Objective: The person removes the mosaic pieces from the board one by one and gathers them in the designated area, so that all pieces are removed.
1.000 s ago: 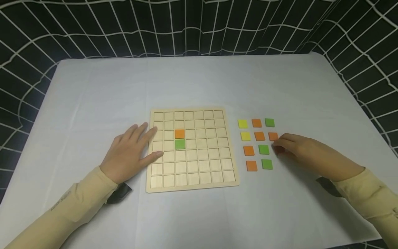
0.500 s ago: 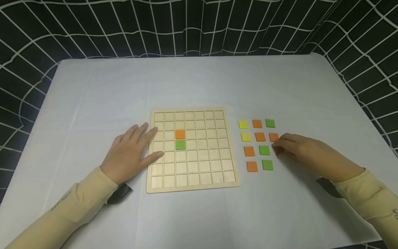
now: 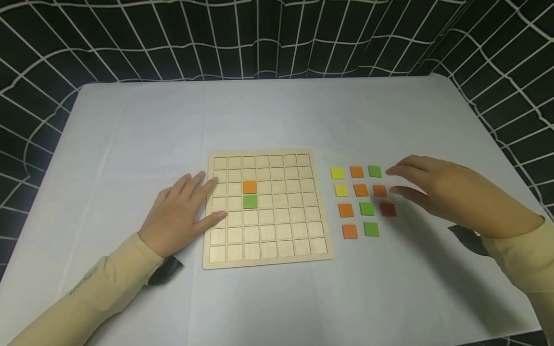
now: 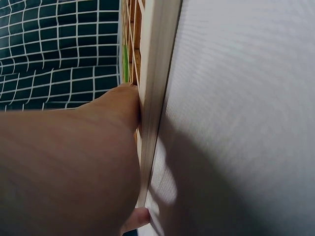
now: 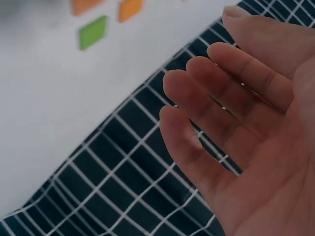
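My left hand (image 3: 177, 216) rests with spread fingers on the left edge of a wooden grid board (image 3: 277, 263), its thumb lying over the frame. In the left wrist view the thumb touches the board's pale rim (image 4: 155, 73). An orange tile (image 3: 249, 187) sits in the board directly above a green tile (image 3: 250, 201). My right hand (image 3: 459, 192) hovers over the right side of the loose tiles, holding nothing. Below its fingertips lies a dark red tile (image 3: 388, 209), with an orange-red tile (image 3: 379, 191) and a green tile (image 3: 374, 171) close by. In the right wrist view the palm (image 5: 275, 162) is bare.
Right of the board lie two yellow tiles, the upper yellow tile (image 3: 337, 173) in front, several orange tiles like this orange tile (image 3: 350, 231), and a lower green tile (image 3: 371, 229). A white cloth (image 3: 268, 115) covers the table. Dark checked fabric (image 3: 216, 38) surrounds it.
My right hand has lifted off and moved up and right, its fingers parting. The dark red tile, hidden under it before, now shows on the table. My left hand has stayed put.
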A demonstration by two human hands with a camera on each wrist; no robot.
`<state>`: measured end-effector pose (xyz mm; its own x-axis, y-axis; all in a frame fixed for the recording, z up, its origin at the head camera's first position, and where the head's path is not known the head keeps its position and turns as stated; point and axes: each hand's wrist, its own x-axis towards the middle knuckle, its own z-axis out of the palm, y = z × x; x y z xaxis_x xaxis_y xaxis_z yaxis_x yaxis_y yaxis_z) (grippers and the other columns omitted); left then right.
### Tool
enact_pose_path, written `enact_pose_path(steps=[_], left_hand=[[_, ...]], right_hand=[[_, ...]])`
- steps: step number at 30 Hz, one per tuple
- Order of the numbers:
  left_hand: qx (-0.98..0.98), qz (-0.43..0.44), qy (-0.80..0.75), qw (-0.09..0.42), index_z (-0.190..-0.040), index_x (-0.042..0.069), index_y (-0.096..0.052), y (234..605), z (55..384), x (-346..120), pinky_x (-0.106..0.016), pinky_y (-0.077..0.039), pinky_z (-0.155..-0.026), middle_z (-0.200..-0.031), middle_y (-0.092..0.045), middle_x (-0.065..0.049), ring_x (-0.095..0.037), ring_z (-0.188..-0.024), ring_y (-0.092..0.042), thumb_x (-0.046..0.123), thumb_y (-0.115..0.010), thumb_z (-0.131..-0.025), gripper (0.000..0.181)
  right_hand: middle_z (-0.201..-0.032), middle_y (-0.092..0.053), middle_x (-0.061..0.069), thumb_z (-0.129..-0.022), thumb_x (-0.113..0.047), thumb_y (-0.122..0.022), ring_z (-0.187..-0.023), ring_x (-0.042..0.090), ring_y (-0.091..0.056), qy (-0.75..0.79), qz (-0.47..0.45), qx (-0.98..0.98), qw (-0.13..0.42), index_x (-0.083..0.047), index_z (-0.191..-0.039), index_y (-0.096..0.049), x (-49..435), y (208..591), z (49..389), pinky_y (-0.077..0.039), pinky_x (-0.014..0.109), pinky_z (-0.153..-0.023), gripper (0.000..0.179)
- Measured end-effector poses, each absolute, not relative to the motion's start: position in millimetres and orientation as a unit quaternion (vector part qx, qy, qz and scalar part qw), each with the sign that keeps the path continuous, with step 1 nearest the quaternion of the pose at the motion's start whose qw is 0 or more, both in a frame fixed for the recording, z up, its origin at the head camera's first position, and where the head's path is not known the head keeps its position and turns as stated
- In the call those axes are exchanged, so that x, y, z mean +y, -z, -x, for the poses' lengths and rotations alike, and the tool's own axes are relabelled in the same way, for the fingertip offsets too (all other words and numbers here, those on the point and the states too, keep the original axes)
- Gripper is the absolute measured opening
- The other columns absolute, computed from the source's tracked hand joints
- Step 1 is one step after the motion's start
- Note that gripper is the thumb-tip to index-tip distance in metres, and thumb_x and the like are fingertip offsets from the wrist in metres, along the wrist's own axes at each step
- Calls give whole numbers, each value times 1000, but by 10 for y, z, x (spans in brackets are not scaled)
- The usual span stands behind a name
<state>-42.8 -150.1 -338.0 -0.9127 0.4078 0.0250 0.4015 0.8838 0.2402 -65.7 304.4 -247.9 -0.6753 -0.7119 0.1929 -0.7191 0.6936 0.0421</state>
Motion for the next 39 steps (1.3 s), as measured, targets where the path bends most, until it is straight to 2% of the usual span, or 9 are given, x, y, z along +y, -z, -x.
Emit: enact_pose_path(steps=[2, 5, 11, 15, 21, 24, 33, 39], left_hand=[[971, -207, -122, 14, -147, 14, -37, 3381, 431, -1506, -63, -38, -93, -149, -36, -18, -43, -135, -33, 54, -55, -91, 71], [970, -206, -125, 18, -147, 14, -37, 3386, 439, -1505, -63, -38, -94, -150, -36, -18, -43, -135, -32, 54, -55, -91, 71], [970, -205, -128, 20, -147, 14, -38, 3395, 436, -1497, -63, -38, -95, -150, -36, -18, -43, -135, -33, 54, -55, -91, 71], [972, -198, -124, 23, -147, 14, -37, 3391, 415, -1507, -63, -37, -95, -149, -36, -18, -43, -135, -33, 55, -54, -91, 71], [972, -196, -127, 27, -148, 15, -36, 3385, 410, -1516, -62, -36, -96, -151, -35, -17, -42, -136, -32, 56, -53, -92, 72], [972, -196, -128, 26, -148, 15, -36, 3379, 413, -1515, -62, -36, -96, -151, -35, -17, -42, -136, -32, 56, -53, -92, 72], [971, -199, -132, 24, -149, 15, -35, 3368, 423, -1516, -61, -35, -99, -151, -35, -16, -42, -137, -32, 56, -52, -92, 72], [973, -195, -122, 28, -149, 15, -35, 3367, 411, -1537, -61, -36, -99, -151, -35, -17, -42, -137, -32, 57, -52, -92, 73]], right_hand=[[-99, -67, 7, -87, -34, -71, -86, 24, -67, -17, -399, -912, 92, -5, -107, -67, 2953, 2433, 689, -56, 41, -70, 36], [-99, -68, 5, -64, -7, -85, -87, 23, -67, -10, -414, -907, 74, -5, -107, -68, 2797, 2400, 737, -56, 39, -72, 46], [-96, -65, 2, -70, -9, -83, -83, 18, -63, -17, -462, -885, 62, -4, -105, -67, 2482, 2403, 860, -54, 34, -69, 40], [-96, -64, 4, -75, -9, -80, -81, 19, -61, -5, -494, -868, 51, -2, -106, -65, 2217, 2460, 956, -53, 34, -69, 35], [-86, -60, 0, -87, -21, -71, -75, 16, -54, 6, -528, -849, 35, -5, -100, -65, 1797, 2578, 1057, -47, 29, -62, 22], [-85, -57, -2, -91, -24, -67, -76, 15, -52, -3, -533, -846, 22, -6, -100, -64, 1628, 2608, 1089, -46, 28, -63, 20], [-91, -60, -2, -93, -20, -64, -82, 14, -55, -1, -546, -838, -8, -8, -106, -65, 1241, 2687, 1174, -51, 28, -72, 18], [-85, -58, -4, -94, -17, -62, -76, 12, -54, -16, -556, -831, -29, -10, -100, -64, 985, 2790, 1217, -51, 25, -72, 10]])
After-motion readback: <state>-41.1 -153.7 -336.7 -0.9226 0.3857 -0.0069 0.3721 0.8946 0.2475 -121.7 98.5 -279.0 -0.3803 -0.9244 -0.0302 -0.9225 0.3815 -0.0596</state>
